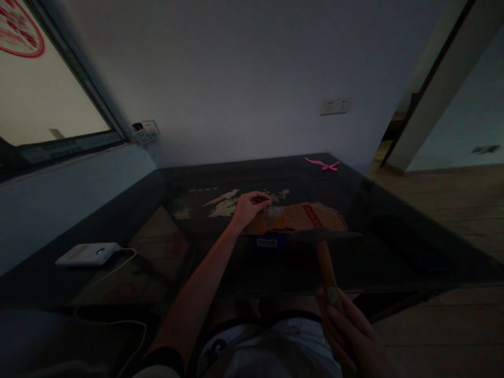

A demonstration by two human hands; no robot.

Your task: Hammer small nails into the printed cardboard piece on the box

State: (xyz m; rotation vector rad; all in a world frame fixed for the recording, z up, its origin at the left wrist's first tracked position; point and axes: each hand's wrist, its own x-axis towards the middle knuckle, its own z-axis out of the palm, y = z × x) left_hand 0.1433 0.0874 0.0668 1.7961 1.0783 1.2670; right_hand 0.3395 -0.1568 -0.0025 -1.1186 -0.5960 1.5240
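Observation:
My right hand (346, 325) is wrapped round the wooden handle (326, 265) of a tool at the table's front edge. The tool's dark, long head (326, 235) lies crosswise above the handle, in front of a brown patterned piece (293, 216) with a red band. My left hand (252, 206) is closed in a pinch at the left end of that brown piece; something thin, too small to make out, is between the fingertips. Under the brown piece shows a blue box (269, 241) with a pale label.
The dark table (244, 168) has a printed bird and flower picture. A white power bank (88, 254) with a cable lies at the left. A pink ribbon (325, 165) rests at the back right. A dark flat object (407, 244) lies at the right.

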